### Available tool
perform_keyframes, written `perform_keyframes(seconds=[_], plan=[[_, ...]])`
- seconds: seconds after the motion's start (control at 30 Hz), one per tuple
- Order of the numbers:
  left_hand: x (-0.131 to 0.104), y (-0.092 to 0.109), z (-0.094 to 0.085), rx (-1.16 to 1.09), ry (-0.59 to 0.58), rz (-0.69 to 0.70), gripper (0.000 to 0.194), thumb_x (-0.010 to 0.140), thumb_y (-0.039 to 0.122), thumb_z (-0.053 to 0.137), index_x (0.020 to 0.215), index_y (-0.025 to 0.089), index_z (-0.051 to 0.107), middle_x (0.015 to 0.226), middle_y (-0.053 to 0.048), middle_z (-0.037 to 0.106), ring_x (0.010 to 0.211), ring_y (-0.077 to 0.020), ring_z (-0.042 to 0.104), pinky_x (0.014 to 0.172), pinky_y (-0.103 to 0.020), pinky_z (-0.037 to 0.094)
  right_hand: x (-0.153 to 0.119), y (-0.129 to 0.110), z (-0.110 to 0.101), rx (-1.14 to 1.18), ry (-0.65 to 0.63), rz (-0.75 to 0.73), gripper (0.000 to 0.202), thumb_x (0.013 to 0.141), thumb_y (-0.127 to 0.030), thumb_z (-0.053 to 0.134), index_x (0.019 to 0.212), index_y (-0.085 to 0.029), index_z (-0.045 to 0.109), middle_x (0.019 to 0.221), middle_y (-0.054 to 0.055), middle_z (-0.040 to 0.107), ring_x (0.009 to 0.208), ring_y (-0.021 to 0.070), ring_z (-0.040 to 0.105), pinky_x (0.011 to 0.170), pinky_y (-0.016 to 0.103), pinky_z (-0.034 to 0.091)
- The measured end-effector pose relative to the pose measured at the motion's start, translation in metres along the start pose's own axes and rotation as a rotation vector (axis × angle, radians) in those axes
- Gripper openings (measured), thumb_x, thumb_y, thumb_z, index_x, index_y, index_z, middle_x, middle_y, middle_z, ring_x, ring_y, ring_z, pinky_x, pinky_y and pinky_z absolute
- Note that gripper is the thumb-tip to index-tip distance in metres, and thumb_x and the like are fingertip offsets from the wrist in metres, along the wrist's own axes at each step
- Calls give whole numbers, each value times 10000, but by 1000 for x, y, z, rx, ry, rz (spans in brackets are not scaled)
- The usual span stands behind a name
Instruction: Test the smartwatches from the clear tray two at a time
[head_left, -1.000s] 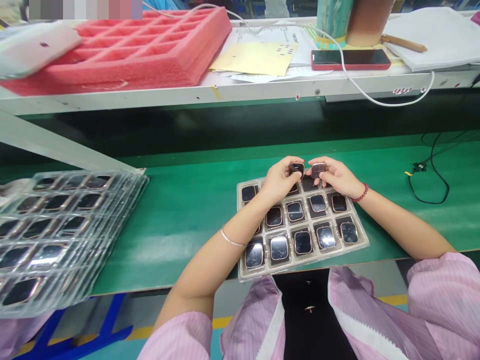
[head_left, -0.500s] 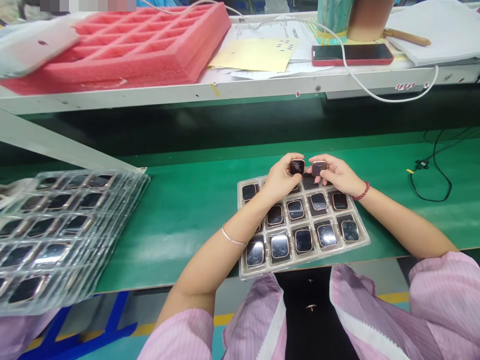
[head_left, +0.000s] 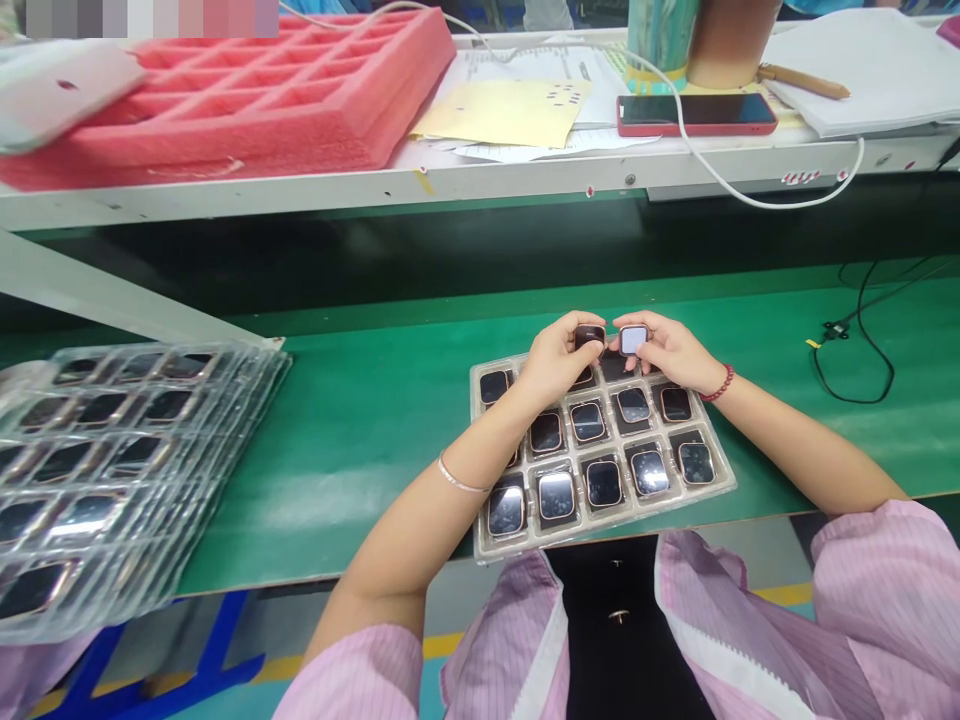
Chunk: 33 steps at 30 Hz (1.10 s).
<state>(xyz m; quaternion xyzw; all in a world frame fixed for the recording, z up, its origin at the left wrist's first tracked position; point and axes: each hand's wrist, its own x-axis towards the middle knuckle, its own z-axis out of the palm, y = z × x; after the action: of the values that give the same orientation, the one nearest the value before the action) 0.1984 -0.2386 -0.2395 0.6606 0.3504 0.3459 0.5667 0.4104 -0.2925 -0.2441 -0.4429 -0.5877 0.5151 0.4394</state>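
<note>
My left hand [head_left: 561, 358] is closed around a square smartwatch with a dark face [head_left: 589, 337], held by its edges. Beside it, my right hand [head_left: 670, 350] grips a second smartwatch [head_left: 633, 341], whose screen shows bright white. Both watches have gold-toned rims and no straps, and are held close together above the far edge of a clear plastic tray [head_left: 600, 523]. Several like watch bodies, such as one in the front row [head_left: 604, 483], lie face up in its pockets. My left forearm hides part of the tray's left side.
At the left stands a stack of filled clear trays [head_left: 225, 470] on the green bench [head_left: 360, 430]. A black cable [head_left: 855, 395] lies at the right. The shelf above holds a pink foam tray [head_left: 360, 130], papers [head_left: 510, 112] and a phone [head_left: 694, 114].
The right-hand watch's screen has gone from dark to bright white. The text on the left-hand watch's face no longer shows clearly. Both hands stay in nearly the same place.
</note>
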Motion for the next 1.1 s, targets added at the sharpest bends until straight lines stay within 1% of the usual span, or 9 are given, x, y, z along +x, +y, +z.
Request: perform_keyframes(seconds=[0.07,0.2,0.3,0.5,0.67,0.87,1.0,1.03,1.1], plan=[[1,-2,0,-4,-1,21,313,761,129,649,1069,184,669,941,-21,713,714,-132,655,740,-296,547,0,2,0,-8,-11,-20,518,751,-131,612,1264,-200,593,1139,79,755,755,140,724,562,222,542],[3,-5,0,8,21,89,448,663,43,587,1078,190,671,1045,-33,724,950,-178,678,864,-305,544,1,4,-1,-8,-47,-71,576,688,-91,556,1252,-201,599,1157,71,739,805,151,730,567,216,529],[3,-5,0,2,5,86,494,631,36,553,1088,184,669,1076,-43,723,998,-190,672,895,-315,536,0,3,-1,-5,-52,-66,567,688,-89,553,1243,-198,602,1152,71,733,817,155,730,566,215,528],[1,-3,-1,22,-12,82,485,650,61,589,1110,189,670,1083,-46,727,981,-193,677,887,-317,539,0,2,-1,-28,-28,-52,503,765,-131,617,1262,-201,593,1164,76,727,798,150,726,561,217,541],[2,-4,-1,52,11,88,421,689,98,644,1100,185,677,1101,-51,728,954,-186,675,862,-305,533,0,1,-1,-31,-33,-44,394,827,-169,610,1221,-194,615,1090,65,745,747,133,715,560,216,550],[2,-3,1,19,5,60,420,685,86,683,1094,179,670,1069,-50,735,931,-183,690,866,-306,544,-1,2,-1,-26,-19,-42,513,760,-128,629,1267,-199,591,1182,87,734,779,147,730,572,223,548],[1,0,1,-41,-6,-32,409,721,84,639,1122,164,645,1010,-44,733,747,-145,689,800,-319,571,-1,1,-1,-27,-40,-35,462,774,-133,605,1233,-188,607,1132,83,747,762,143,725,570,224,537],[1,0,1,-47,-2,-36,413,720,78,638,1124,164,643,1001,-41,732,736,-141,687,795,-316,572,-1,1,-1,-26,-40,-37,468,770,-130,607,1234,-188,608,1129,81,749,767,142,726,574,223,536],[1,0,1,-49,11,-11,423,705,62,658,1114,170,650,993,-37,734,796,-151,696,809,-304,568,-1,0,-1,-29,-35,-56,492,757,-120,621,1244,-192,604,1130,75,752,779,142,727,587,222,539]])
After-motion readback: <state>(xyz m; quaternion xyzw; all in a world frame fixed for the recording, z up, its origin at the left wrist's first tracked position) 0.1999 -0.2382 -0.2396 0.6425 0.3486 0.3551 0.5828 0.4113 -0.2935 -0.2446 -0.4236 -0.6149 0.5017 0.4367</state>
